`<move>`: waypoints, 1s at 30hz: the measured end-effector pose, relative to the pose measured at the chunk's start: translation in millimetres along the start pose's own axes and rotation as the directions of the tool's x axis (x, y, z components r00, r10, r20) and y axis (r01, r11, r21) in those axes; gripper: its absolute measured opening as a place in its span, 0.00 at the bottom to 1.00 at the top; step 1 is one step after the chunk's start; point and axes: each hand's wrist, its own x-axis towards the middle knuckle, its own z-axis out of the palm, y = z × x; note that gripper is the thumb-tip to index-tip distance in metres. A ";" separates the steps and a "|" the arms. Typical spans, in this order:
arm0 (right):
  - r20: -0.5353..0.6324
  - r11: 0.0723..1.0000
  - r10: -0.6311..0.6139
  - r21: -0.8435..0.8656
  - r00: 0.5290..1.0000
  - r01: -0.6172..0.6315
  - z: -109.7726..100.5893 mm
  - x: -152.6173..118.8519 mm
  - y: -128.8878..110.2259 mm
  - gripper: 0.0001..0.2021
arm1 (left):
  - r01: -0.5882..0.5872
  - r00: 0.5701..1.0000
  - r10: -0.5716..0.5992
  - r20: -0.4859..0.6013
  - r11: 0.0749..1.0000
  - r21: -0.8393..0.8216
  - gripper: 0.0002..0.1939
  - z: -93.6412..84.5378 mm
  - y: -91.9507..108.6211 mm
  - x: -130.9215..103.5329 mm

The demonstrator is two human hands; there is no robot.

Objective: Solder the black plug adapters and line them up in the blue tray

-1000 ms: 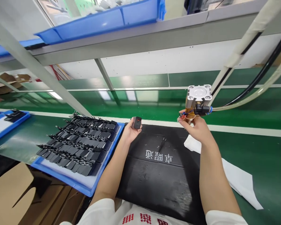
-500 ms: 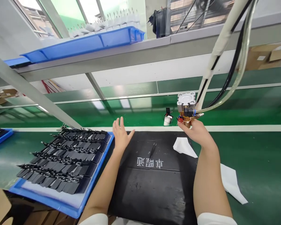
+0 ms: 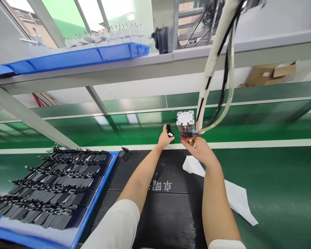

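Note:
My right hand (image 3: pixel 200 150) is wrapped round an air-powered hand tool (image 3: pixel 186 119) with a square silver head, red and brass parts and hoses attached. Just left of it, my left hand (image 3: pixel 165 138) has its fingers round a small black-and-white device (image 3: pixel 169 132) on the green surface behind the mat. A black plug adapter (image 3: pixel 124 154) lies at the mat's far left corner. Thin dark tweezers (image 3: pixel 160 171) rest on the black mat (image 3: pixel 168 218), partly beside my left forearm.
A blue tray (image 3: pixel 89 211) on the left holds several rows of black adapters. White sheets (image 3: pixel 238 199) lie to the right, partly behind my right arm. Above the bench, a shelf (image 3: pixel 80 77) carries a blue bin (image 3: pixel 114 52) with white parts. A pole (image 3: pixel 209 65) with hoses rises behind the tool.
My left hand has moved right from the mat's far left corner and closed round the black-and-white device. The adapter there is now visible. My right hand keeps the tool; the view has shifted.

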 end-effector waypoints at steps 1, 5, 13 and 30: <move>0.004 1.000 0.005 -0.001 1.000 -0.005 1.3 0.4 0.4 0.11 | 0.029 0.999 -0.028 0.033 0.999 -0.042 0.47 -12.1 -7.5 -4.3; 0.005 1.000 0.018 -0.003 1.000 -0.018 7.0 3.5 0.1 0.12 | 0.095 0.971 -0.050 0.234 0.978 -0.185 0.49 -68.8 -46.3 -40.9; -0.010 0.999 0.046 -0.014 0.999 -0.047 17.2 6.6 -6.8 0.14 | -0.175 0.958 0.169 0.232 0.985 0.005 0.53 -116.4 -69.1 -126.5; 0.008 0.907 -0.090 0.413 0.996 0.079 70.2 -3.3 -54.0 0.13 | 0.166 0.977 -0.131 -0.170 0.963 0.212 0.23 -82.4 -63.4 -145.5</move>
